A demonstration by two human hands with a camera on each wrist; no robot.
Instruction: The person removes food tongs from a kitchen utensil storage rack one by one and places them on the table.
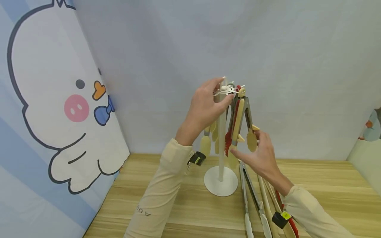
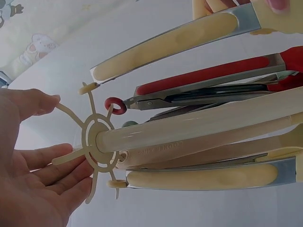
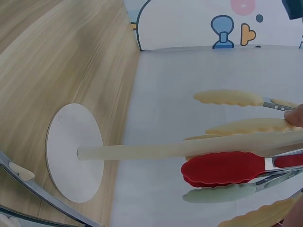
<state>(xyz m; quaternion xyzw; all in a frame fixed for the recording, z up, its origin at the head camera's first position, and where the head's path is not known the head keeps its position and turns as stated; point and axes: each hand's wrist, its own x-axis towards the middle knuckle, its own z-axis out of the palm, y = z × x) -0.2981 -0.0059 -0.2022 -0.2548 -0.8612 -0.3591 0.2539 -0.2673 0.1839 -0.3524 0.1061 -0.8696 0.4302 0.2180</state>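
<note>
A white hanging rack (image 1: pixel 221 142) stands upright, with a ring of hooks (image 2: pixel 100 127) at its top. My left hand (image 1: pixel 205 107) holds this ring, thumb on one hook tip and fingers behind others. At the rack's right side, my right hand (image 1: pixel 262 155) holds cream-handled tongs (image 1: pixel 238 115) by their lower, spread arms. Their cream loop (image 2: pixel 87 88) is on a hook tip. Red tongs (image 2: pixel 203 75) hang beside them, and green-tipped tongs (image 3: pixel 220 193) show close by. More cream utensils (image 1: pixel 205 143) hang at the left.
The rack's round white base (image 1: pixel 221 188) rests on the wooden table (image 1: pixel 143 185). Long metal tongs (image 1: pixel 253 188) lie right of the base, with cream and red utensils (image 1: pixel 293 228) beside them under my right forearm. A pale curtain (image 1: pixel 166 66) hangs behind.
</note>
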